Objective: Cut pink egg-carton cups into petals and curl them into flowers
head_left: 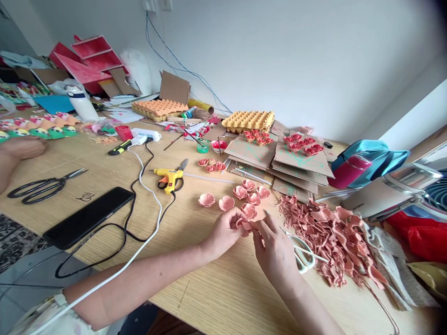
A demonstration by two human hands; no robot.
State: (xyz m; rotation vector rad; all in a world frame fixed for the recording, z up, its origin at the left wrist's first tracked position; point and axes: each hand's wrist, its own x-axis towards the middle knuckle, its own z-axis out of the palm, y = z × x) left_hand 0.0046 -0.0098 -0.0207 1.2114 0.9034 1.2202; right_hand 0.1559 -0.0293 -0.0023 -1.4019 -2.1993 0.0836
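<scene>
A pink flower-shaped cup (246, 226), seemingly cut from egg carton, is pinched between my two hands over the table. My left hand (223, 232) is closed on its left side. The fingertips of my right hand (274, 246) grip its right edge, and a small grey tip shows above those fingers; what it belongs to I cannot make out. Just beyond stand several finished pink cups (248, 211), with a single cup (206, 200) farther left. Beside my right hand lie white-handled scissors (304, 255), partly hidden by it.
Pink carton scraps (335, 237) are heaped at right. A yellow glue gun (170, 179), black phone (89, 217), black scissors (47, 187) and loose cables lie left. Cardboard sheets (296, 163) carry red flowers behind. Another person's hand (26, 148) rests at far left.
</scene>
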